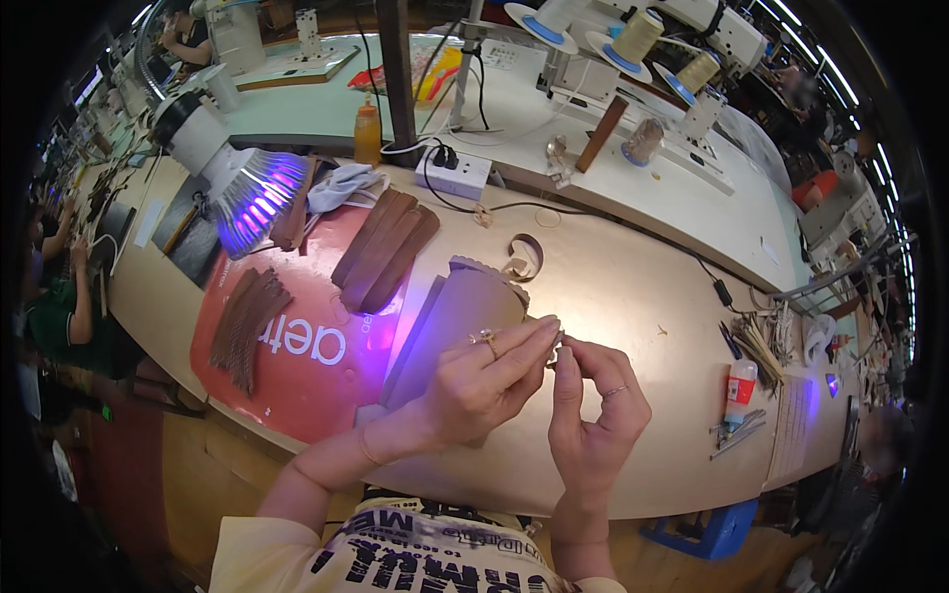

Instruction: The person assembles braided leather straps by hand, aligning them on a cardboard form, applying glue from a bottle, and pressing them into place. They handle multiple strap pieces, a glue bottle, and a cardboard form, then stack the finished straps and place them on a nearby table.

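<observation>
My left hand (484, 381) is closed in a pinch, its fingertips meeting those of my right hand (601, 410) over the table. Between the fingertips is a small greyish piece (556, 348), too small and covered to name. My right hand is pinched on it too, thumb up against the forefinger. Just beyond and partly under my left hand lies a flat taupe-brown leather-like piece (484, 292) with a scalloped far edge. A curled brown strip (529, 255) rests beyond it.
Left lies a red sheet (326, 400) with brown strap bundles (386, 247) and braided strips (247, 326). A lamp (247, 188) overhangs it. Behind are a power strip (455, 176), an orange bottle (367, 133) and thread cones (635, 42). A white-and-red bottle (738, 390) stands right.
</observation>
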Action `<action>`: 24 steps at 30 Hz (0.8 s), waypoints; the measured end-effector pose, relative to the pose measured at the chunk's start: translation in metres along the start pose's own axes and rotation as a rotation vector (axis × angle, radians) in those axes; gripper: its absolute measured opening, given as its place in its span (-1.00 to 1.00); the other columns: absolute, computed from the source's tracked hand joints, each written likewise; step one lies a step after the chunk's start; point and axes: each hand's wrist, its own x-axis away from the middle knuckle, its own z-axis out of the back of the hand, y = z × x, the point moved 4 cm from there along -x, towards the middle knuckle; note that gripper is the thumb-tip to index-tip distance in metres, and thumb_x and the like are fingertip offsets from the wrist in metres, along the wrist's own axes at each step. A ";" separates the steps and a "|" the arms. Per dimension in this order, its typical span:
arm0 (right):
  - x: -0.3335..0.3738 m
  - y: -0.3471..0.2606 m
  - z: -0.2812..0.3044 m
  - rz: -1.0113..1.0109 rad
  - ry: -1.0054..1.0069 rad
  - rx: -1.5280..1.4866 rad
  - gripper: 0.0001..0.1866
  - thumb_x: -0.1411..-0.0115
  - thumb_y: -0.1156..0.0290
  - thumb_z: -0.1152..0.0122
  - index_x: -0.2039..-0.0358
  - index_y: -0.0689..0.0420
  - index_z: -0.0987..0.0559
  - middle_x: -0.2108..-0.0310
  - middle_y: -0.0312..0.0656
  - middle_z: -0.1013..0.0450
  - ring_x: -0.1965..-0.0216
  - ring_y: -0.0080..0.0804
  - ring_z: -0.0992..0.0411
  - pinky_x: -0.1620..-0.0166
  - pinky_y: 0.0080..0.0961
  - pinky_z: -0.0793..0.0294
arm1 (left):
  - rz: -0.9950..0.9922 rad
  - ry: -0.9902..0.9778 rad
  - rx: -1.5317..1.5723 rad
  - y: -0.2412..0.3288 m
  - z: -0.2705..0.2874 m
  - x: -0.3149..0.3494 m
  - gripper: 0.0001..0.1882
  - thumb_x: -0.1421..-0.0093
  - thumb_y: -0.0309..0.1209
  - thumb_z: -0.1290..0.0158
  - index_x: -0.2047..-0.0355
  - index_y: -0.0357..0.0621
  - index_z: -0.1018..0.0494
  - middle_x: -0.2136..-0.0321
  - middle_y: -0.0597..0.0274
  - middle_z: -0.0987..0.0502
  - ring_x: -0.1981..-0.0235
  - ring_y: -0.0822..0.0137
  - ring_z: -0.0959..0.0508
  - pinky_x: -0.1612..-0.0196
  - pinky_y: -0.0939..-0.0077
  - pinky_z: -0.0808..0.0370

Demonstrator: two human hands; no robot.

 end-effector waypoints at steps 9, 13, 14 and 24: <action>0.004 -0.006 0.004 0.053 0.026 0.051 -0.85 -0.15 0.63 -0.25 0.23 0.31 -0.62 0.36 -0.03 -0.55 0.39 -0.26 -0.58 0.31 -0.49 -0.56 | -0.129 -0.031 -0.076 0.005 -0.001 0.002 -0.65 0.00 -0.64 -0.20 0.14 -0.39 -0.54 0.21 0.00 -0.62 0.35 0.22 -0.66 0.31 0.45 -0.60; 0.005 -0.005 0.004 0.044 0.016 0.072 -0.86 -0.14 0.64 -0.25 0.25 0.31 -0.62 0.36 -0.02 -0.55 0.40 -0.25 -0.58 0.33 -0.49 -0.56 | -0.191 -0.048 -0.114 0.005 -0.001 0.002 -0.67 0.01 -0.62 -0.21 0.17 -0.39 -0.55 0.22 -0.02 -0.62 0.34 0.21 -0.66 0.29 0.44 -0.60; 0.006 -0.005 0.004 0.040 0.011 0.075 -0.86 -0.14 0.64 -0.25 0.25 0.31 -0.62 0.36 -0.02 -0.55 0.40 -0.26 -0.58 0.33 -0.49 -0.56 | -0.207 -0.059 -0.121 0.004 0.000 0.002 -0.67 0.02 -0.62 -0.21 0.17 -0.39 -0.55 0.22 -0.03 -0.62 0.34 0.21 -0.66 0.29 0.44 -0.60; 0.011 0.009 0.000 -0.151 0.003 -0.187 -0.90 -0.19 0.60 -0.19 0.28 0.33 -0.58 0.37 -0.08 -0.57 0.34 -0.38 -0.57 0.22 -0.53 -0.52 | 0.081 -0.053 0.115 0.001 -0.001 0.007 -0.71 -0.07 -0.64 -0.16 0.15 -0.38 -0.56 0.26 -0.09 -0.62 0.37 0.20 -0.66 0.30 0.45 -0.60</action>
